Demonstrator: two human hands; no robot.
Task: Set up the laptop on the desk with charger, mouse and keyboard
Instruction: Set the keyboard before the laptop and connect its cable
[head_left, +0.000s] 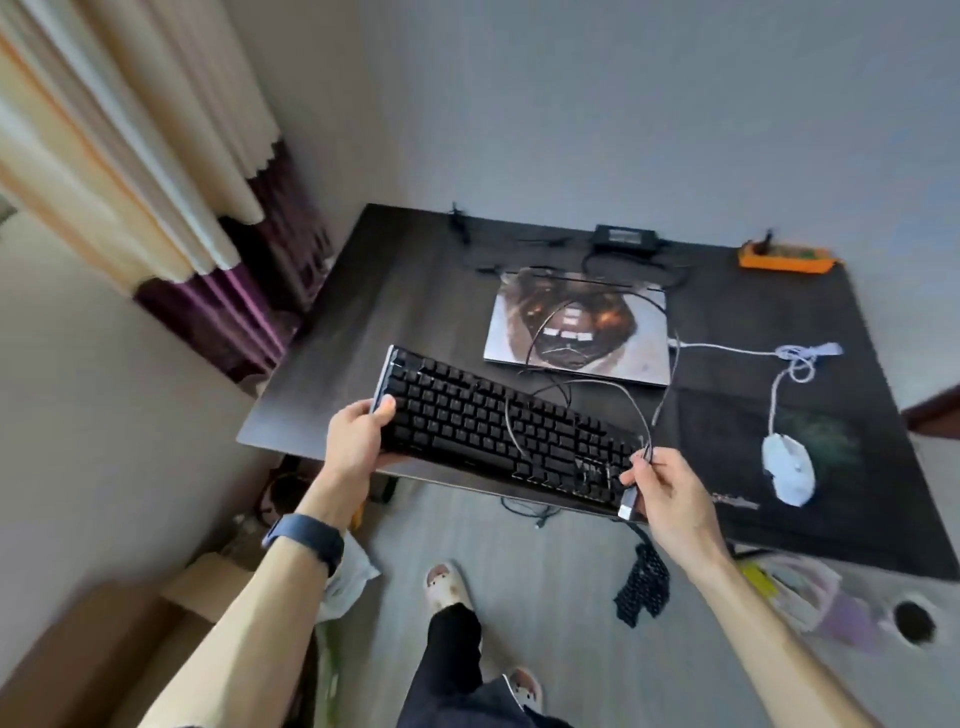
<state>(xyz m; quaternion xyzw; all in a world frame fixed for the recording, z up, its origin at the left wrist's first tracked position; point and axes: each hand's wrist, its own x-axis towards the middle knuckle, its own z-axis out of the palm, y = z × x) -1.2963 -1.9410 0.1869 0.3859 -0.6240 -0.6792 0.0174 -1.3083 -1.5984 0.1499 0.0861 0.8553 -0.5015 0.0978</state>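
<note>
Presently, on and about the dark counter (395, 291):

- Keyboard (467, 421), black, full-size. It is held aslant over the counter's near edge.
- Left hand (358, 436), closed around the keyboard's left end, thumb on top and fingers beneath. A dark wristband (306, 538) is on the forearm.
- Right hand (670, 499), at the keyboard's right end. Its fingers are curled and pinch the keyboard cable (511, 431), with the USB plug (627, 503) sticking out below the fingers. Whether this hand also bears the keyboard cannot be told.
- Keyboard cable, thin and dark, looped loosely over the keys and across the laptop lid.
- Laptop (597, 358), closed and flat near the counter's middle, just behind the keyboard. Its lid is covered with a printed picture.
- Charger brick (626, 236), black, at the back edge behind the laptop, with leads trailing either side.
- Mouse (788, 467), white, on a dark mouse pad (727, 431) to the right. Its white cord (727, 347) runs to the laptop's right side.
- Power strip (784, 260), orange, in the back right corner.
</note>
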